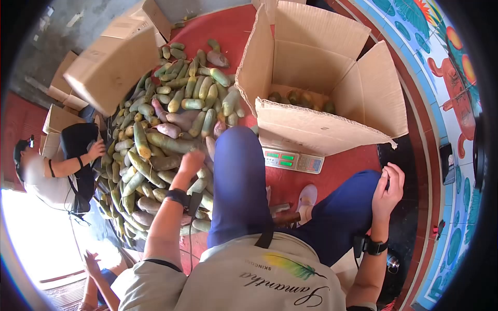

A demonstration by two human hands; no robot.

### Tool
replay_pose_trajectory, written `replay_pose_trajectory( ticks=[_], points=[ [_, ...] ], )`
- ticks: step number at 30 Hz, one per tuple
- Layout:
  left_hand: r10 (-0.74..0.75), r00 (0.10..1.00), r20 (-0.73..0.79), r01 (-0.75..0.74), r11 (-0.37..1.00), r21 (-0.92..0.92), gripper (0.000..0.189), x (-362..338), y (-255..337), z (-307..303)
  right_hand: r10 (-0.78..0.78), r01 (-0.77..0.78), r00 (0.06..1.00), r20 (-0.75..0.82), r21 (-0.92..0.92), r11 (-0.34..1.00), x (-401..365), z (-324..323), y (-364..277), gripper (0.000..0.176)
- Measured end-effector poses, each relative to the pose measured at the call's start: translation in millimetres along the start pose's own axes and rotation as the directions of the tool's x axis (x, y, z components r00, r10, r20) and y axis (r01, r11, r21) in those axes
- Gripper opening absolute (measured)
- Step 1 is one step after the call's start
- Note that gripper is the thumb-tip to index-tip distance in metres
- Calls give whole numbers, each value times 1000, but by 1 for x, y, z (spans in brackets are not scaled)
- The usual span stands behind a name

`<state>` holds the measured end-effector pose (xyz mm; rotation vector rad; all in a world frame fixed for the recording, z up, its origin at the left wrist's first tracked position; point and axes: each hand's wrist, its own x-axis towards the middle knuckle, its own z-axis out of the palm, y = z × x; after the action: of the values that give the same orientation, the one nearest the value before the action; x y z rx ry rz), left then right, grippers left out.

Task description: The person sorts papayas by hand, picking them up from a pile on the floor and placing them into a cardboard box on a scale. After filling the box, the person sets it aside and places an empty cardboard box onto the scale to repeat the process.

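Observation:
My left hand (pixel 192 161), slightly blurred, is curled into a rounded fist over a large pile of long green radishes (pixel 142 140). Its fingertips are hidden, so I cannot make out what is in it, if anything. My right hand (pixel 389 189) rests on my knee with its fingers extended and nothing in them. In front of me an open cardboard box (pixel 321 127) holds several radishes (pixel 298 98) at its bottom. Below the box's near side shows a digital scale (pixel 293 160) with lit green displays.
At the left a person (pixel 57 168) sits by the pile, a hand near the radishes. Another person's hand (pixel 92 263) shows at lower left. A closed carton (pixel 111 70) and other boxes stand at the far left. A painted tile wall (pixel 451 103) runs along the right.

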<state>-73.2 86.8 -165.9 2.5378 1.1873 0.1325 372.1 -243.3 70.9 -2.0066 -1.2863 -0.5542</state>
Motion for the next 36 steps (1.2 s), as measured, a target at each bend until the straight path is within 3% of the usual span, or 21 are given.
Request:
replay_pose_trajectory(
  ticks=[1, 3, 5, 7, 8, 10, 14, 17, 19, 20, 21, 22, 24, 25, 26, 27, 28, 30, 33, 34, 36],
  points=[
    [26, 974, 225, -97, 945, 311, 22, -12, -16, 17, -3, 3, 1000, -5, 0, 1000, 0, 0, -1, 11],
    [-415, 864, 287, 406, 909, 91, 22, -39, 2, 17, 3, -3, 1000, 6, -9, 1000, 1, 0, -2, 11],
    [-425, 848, 318, 381, 904, 193, 26, -68, -42, 76, 8, -8, 1000, 12, -18, 1000, 0, 0, -3, 11],
    [-593, 766, 250, 607, 794, 23, 33, -88, -9, 56, 11, -10, 1000, 18, -28, 1000, 0, 0, -3, 12],
    [-591, 768, 247, 606, 795, 16, 33, -95, -18, 69, 18, -17, 999, 28, -24, 1000, 1, 0, -3, 12],
    [-506, 734, 453, 529, 844, 85, 39, -103, -43, 101, 20, -20, 999, 34, -18, 1000, 1, 1, -4, 12],
    [-505, 773, 385, 571, 818, -73, 38, -98, -41, 112, 15, -15, 999, 42, 8, 1000, 5, 7, -10, 11],
    [-542, 719, 435, 670, 706, -229, 37, -79, 19, 43, 2, -3, 999, 39, 31, 1000, 10, 12, -19, 11],
    [-494, 786, 372, 591, 778, -214, 33, -69, 12, 52, -40, 39, 999, 31, 47, 998, 12, 16, -23, 12],
    [-371, 841, 394, 392, 919, 29, 30, -58, 14, 51, -48, 46, 999, 23, 72, 996, 13, 19, -24, 12],
    [-247, 859, 447, 139, 955, 261, 28, -49, 16, 50, -52, 50, 998, 20, 74, 996, 14, 21, -27, 12],
    [-248, 862, 443, 142, 955, 260, 28, -42, 22, 43, -60, 58, 998, 21, 96, 994, 15, 22, -30, 13],
    [-123, 967, 224, 84, 981, 174, 24, -34, 39, 21, -90, 89, 996, 5, 123, 988, 18, 27, -35, 13],
    [-124, 968, 217, 86, 981, 175, 24, -29, 43, 16, -94, 93, 996, -1, 126, 988, 19, 29, -37, 13],
    [-159, 986, 45, 161, 985, -55, 23, -24, 47, 12, -105, 105, 994, -3, 131, 986, 19, 31, -38, 13],
    [-227, 967, -115, 186, 938, -292, 23, -20, 52, 7, -116, 116, 993, -4, 135, 984, 20, 33, -39, 13],
    [-227, 967, -120, 184, 939, -291, 23, -17, 61, -4, -97, 96, 995, 1, 154, 983, 21, 35, -41, 12],
    [-308, 903, -298, 131, 861, -491, 22, -13, 83, -34, -110, 109, 994, -5, 155, 982, 22, 37, -42, 12],
    [-302, 856, -420, 58, 863, -501, 22, -13, 99, -65, -116, 116, 993, -10, 167, 979, 22, 38, -41, 13],
    [-481, 829, -287, 174, 709, -684, 21, -15, 118, -87, -121, 121, 993, -13, 167, 979, 22, 38, -41, 13],
    [-475, 826, -303, 160, 713, -682, 21, -19, 119, -92, -123, 125, 992, -18, 171, 977, 21, 37, -41, 13]
  ],
)
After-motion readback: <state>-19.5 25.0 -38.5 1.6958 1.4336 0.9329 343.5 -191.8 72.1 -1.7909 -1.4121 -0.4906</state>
